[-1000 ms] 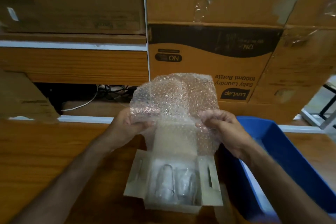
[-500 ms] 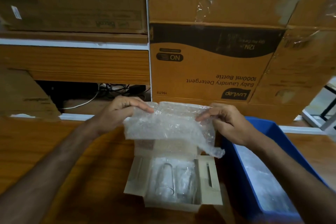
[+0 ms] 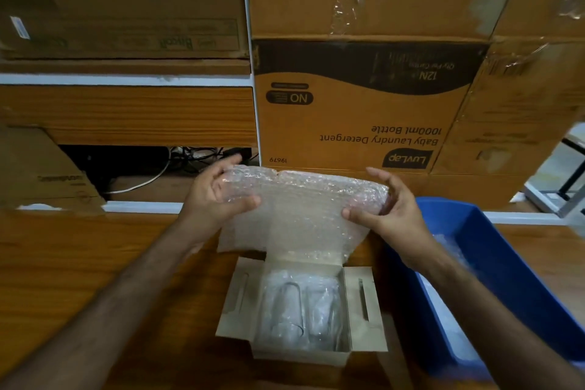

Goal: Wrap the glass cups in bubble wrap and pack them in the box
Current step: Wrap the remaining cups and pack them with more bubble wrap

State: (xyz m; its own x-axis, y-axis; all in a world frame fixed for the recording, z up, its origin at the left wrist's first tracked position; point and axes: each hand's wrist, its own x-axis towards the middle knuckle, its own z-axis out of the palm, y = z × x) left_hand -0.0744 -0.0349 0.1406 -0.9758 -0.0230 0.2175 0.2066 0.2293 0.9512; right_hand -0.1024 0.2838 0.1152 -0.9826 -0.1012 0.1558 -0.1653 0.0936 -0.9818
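Observation:
A small open cardboard box (image 3: pixel 364 298) sits on the wooden table, its flaps spread to the sides. Inside lie two glass cups (image 3: pixel 300 310) wrapped in bubble wrap, side by side. Above the box I hold a folded sheet of bubble wrap (image 3: pixel 304 209) in the air. My left hand (image 3: pixel 215 199) pinches its left end between thumb and fingers. My right hand (image 3: pixel 389 215) grips its right end, thumb in front and fingers behind. The lower part of the sheet hangs over the box's back flap.
A blue plastic bin (image 3: pixel 493 269) with more bubble wrap inside stands right of the box. Large cardboard cartons (image 3: pixel 354 123) are stacked behind the table. A wooden shelf (image 3: pixel 126 114) with cables below it is at the back left.
The bubble wrap sheet, held upright a second ago, has been folded down and spread wider. Both hands have moved apart along its top edge.

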